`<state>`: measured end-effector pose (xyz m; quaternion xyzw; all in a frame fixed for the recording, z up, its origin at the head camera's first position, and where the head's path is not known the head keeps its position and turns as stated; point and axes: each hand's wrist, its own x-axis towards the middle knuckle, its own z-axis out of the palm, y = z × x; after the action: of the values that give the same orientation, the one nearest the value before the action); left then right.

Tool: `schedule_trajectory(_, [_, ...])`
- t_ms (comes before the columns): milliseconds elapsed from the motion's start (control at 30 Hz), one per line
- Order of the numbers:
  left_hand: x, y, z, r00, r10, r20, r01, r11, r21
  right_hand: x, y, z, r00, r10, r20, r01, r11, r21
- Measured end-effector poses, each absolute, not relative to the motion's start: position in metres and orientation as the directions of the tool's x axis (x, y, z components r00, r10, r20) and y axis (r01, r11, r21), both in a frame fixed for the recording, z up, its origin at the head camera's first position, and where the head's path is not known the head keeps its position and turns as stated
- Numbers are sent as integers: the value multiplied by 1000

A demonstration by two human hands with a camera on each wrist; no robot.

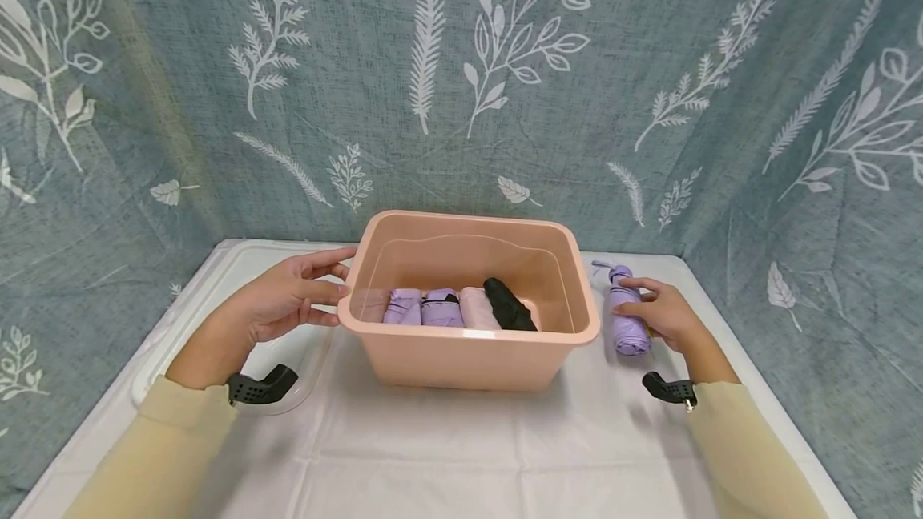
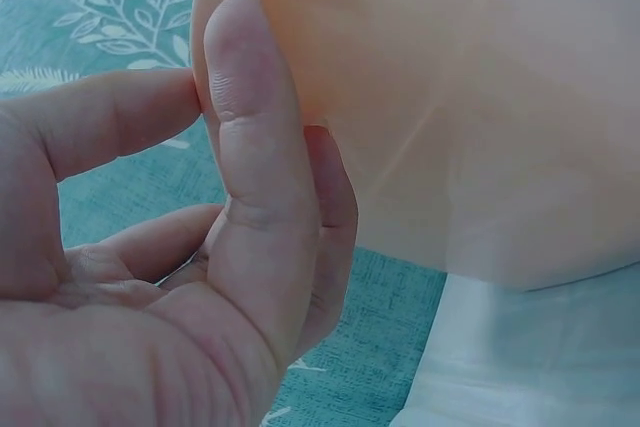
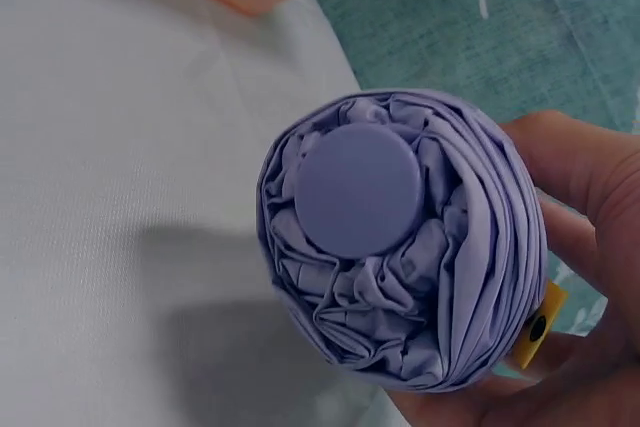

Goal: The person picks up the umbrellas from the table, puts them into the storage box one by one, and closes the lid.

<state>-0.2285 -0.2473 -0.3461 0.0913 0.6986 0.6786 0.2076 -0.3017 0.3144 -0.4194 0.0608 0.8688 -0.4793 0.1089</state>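
Observation:
A peach plastic bin (image 1: 469,359) stands in the middle of the table. My left hand (image 1: 288,295) pinches its left rim, with the thumb and fingers at the edge; the left wrist view shows the fingers (image 2: 255,127) against the bin wall. To the right of the bin, my right hand (image 1: 659,311) grips a folded purple umbrella (image 1: 630,331). Its round end cap (image 3: 360,192) and gathered cloth face the right wrist camera. A yellow tag (image 3: 541,327) shows beside the fingers.
Inside the bin lie two purple rolled bundles (image 1: 441,309), a pale pink one (image 1: 477,309) and a black one (image 1: 508,307). A translucent lid (image 1: 169,351) lies on the white-covered table at the left. Blue-green patterned cloth (image 1: 447,166) hangs behind and at both sides.

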Motion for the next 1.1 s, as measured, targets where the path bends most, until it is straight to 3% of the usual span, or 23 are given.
schedule_trajectory(733, [-229,-248,-343,-887,425,-180,-163,77,984,-267,302,-383,-970,-127,-207,156,330,-931])
schedule_trajectory(1100, [-229,-248,-341,-884,430,-182,-166,75,983,-262,301,-369,-965,-192,-179,151,155,-976])
